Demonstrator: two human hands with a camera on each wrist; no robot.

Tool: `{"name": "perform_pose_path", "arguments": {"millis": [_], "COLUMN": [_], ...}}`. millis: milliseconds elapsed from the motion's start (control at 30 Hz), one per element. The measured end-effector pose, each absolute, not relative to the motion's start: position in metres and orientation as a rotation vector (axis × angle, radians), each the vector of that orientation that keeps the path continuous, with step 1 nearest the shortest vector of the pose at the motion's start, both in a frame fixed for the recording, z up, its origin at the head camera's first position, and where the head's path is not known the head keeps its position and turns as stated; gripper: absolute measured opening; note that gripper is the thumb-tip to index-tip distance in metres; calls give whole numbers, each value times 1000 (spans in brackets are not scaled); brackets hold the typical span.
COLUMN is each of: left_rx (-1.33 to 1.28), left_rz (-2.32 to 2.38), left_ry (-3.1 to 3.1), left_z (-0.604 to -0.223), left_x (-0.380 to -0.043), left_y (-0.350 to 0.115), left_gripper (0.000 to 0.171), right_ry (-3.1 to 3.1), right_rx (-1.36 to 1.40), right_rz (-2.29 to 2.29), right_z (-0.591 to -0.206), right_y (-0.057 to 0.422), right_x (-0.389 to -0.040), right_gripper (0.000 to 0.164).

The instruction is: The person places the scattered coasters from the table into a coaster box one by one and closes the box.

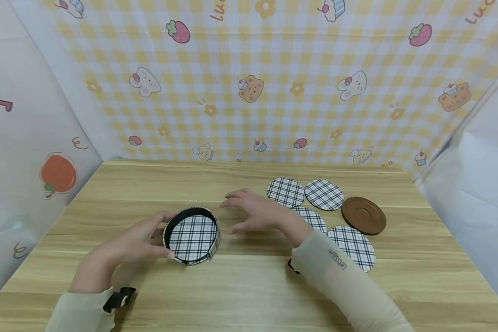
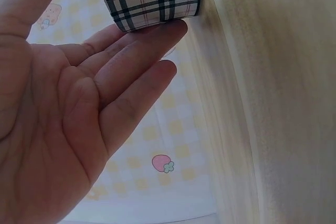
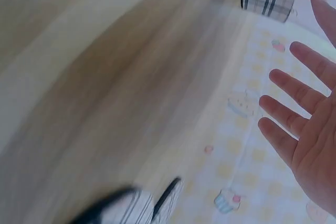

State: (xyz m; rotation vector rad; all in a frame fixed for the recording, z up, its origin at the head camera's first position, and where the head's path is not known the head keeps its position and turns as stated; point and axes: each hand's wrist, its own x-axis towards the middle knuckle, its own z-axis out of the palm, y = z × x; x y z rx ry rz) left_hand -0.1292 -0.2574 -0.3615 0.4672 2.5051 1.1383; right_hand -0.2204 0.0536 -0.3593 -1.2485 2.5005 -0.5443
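Your left hand grasped the round box left of centre in the head frame, its thumb at the near left rim and its fingers along the far left side. The box stood upright on the counter, open top up, with a checked round face showing inside; you could not tell whether that was a loose disc or the bottom. Your right hand held nothing: it was released, its fingers spread, just beside the box near the middle of the frame and apart from it.

Right of centre lay four checked discs, two of them partly covered by your right arm. A brown disc lay beside them, farther right. Behind the counter, a yellow checked cloth filled the upper part of the frame.
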Motion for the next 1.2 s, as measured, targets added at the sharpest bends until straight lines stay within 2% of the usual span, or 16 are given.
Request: {"name": "perform_pose_path", "arguments": {"millis": [700,1200], "left_rx": [471,449], "left_rz": [1125,1117], "left_ry": [2526,2519], "left_z": [-360,-361], "left_x": [-128,-129], "left_y": [-257,-256], "left_gripper": [85,86], "right_ry": [2670,2657], "right_rx": [-1018,-918], "right_rz": [-478,-438], "right_z": [-358,-367], "right_y": [168,207], "right_x": [-229,-212], "right_gripper": [62,66]}}
